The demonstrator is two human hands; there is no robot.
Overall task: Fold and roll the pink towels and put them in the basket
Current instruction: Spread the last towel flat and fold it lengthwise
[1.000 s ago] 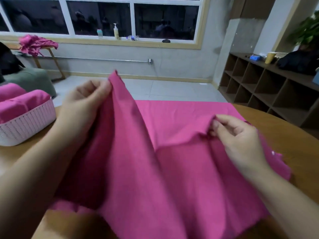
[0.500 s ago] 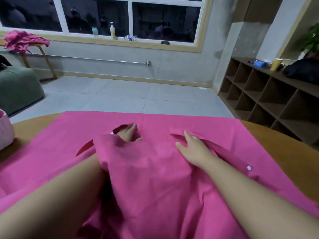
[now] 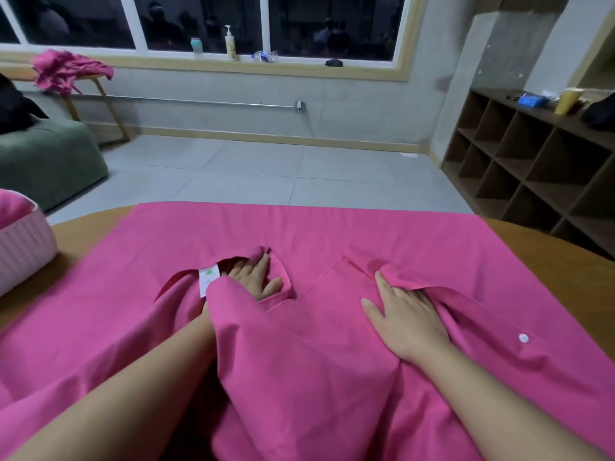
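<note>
A large pink towel (image 3: 332, 231) lies spread over the round wooden table (image 3: 559, 271), its near half bunched over my forearms. My left hand (image 3: 258, 277) lies flat on the towel with straight fingers, partly covered by a fold that carries a white label (image 3: 208, 277). My right hand (image 3: 402, 314) presses flat on the cloth, its far fingers tucked under a raised fold. At the left edge stands the pink basket (image 3: 23, 251) with pink cloth inside.
A green seat (image 3: 46, 161) and a wooden stool with more pink cloth (image 3: 70, 69) stand on the floor at the left. Dark cubby shelves (image 3: 539, 174) line the right wall. Bottles sit on the window sill (image 3: 229, 43).
Both hands pinched the lifted towel a second ago; they have since laid it down and now press flat on it. The view has tilted, so the basket sits farther left.
</note>
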